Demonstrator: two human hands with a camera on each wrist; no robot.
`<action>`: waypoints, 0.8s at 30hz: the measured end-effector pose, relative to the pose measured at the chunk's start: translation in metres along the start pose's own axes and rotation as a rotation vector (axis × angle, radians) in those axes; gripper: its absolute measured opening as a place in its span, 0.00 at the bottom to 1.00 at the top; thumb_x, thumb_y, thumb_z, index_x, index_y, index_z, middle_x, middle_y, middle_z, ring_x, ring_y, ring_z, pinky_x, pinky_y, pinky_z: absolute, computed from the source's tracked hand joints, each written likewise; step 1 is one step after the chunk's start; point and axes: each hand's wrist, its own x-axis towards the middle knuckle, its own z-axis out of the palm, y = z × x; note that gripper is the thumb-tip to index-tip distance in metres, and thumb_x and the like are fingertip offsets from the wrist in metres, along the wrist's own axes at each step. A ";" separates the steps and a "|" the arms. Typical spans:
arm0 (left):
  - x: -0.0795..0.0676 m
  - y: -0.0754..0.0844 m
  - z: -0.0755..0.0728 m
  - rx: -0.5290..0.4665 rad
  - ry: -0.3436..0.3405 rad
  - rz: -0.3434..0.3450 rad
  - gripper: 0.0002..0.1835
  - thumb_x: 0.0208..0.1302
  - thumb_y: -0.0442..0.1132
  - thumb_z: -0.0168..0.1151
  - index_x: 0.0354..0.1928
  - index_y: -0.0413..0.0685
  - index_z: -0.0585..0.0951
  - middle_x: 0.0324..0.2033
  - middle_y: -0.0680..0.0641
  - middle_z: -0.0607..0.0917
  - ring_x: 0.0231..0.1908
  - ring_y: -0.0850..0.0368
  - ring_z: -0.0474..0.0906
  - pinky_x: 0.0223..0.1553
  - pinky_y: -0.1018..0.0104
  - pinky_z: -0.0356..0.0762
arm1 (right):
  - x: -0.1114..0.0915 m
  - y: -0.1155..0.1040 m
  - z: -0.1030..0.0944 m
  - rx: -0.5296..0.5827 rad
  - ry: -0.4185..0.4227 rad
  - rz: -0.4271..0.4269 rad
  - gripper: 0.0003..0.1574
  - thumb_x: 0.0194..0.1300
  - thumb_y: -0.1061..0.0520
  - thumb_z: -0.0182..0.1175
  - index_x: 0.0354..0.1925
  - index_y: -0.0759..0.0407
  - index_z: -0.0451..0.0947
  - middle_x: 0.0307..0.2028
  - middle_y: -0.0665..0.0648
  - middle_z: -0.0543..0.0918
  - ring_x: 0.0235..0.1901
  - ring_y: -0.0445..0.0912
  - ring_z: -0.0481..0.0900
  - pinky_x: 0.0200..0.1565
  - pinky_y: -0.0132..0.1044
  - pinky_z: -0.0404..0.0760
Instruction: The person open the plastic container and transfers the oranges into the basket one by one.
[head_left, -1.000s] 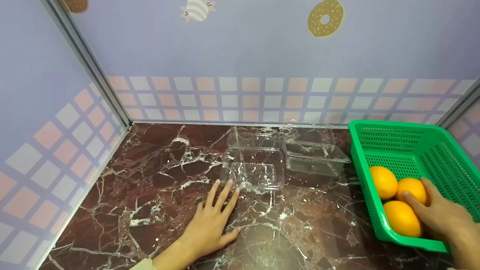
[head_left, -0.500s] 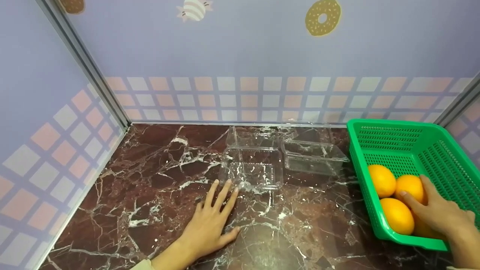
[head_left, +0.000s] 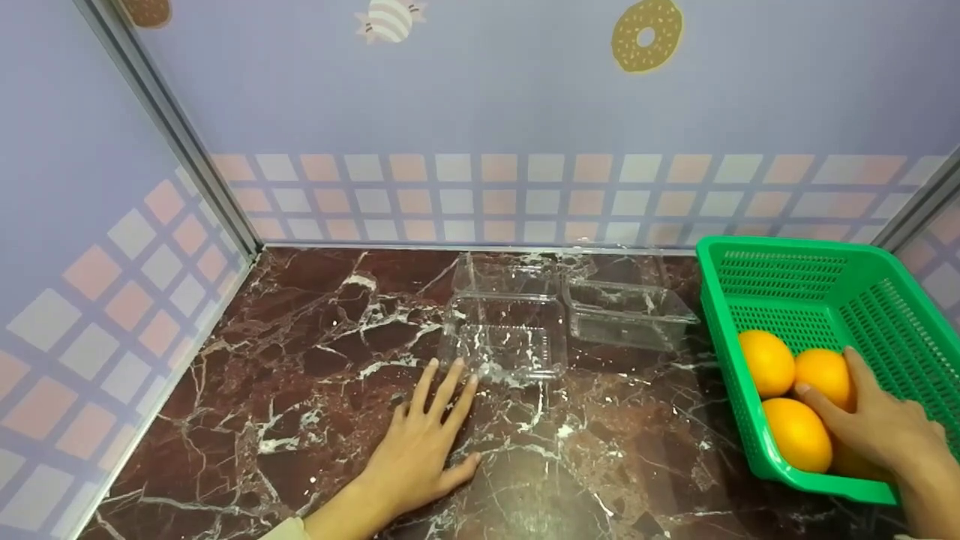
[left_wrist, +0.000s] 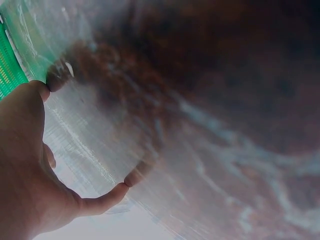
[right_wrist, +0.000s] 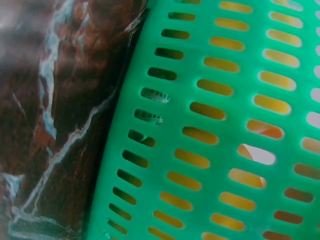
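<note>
My left hand (head_left: 420, 454) rests on the marble-patterned tabletop with its fingers spread. Its fingertips are right at the front edge of an open clear plastic clamshell box (head_left: 517, 349). In the left wrist view, the fingertips of this hand (left_wrist: 35, 165) meet their reflections in the glossy surface. My right hand (head_left: 889, 427) reaches into a green plastic basket (head_left: 720, 330), thumb and index finger around an orange (head_left: 823, 371). Two more oranges lie beside it, a farther orange (head_left: 766, 364) and a nearer orange (head_left: 796, 435). Another is partly hidden under the hand. The right wrist view shows the slotted basket wall (right_wrist: 185, 145).
A second clear plastic box (head_left: 630, 330) stands between the clamshell and the basket. A tiled-pattern wall panel (head_left: 480, 187) closes off the back, and another panel (head_left: 90, 300) runs along the left.
The nearer orange has shifted slightly left in the basket, and more of the one under my right hand shows. My right hand has moved only slightly; my left hand stays still.
</note>
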 end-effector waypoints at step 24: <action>0.000 -0.003 -0.001 0.009 0.045 0.017 0.52 0.70 0.68 0.60 0.85 0.49 0.54 0.85 0.40 0.49 0.82 0.32 0.46 0.65 0.31 0.75 | -0.008 -0.008 0.001 0.070 0.423 -0.110 0.50 0.82 0.32 0.46 0.75 0.74 0.61 0.68 0.88 0.64 0.64 0.86 0.60 0.61 0.88 0.56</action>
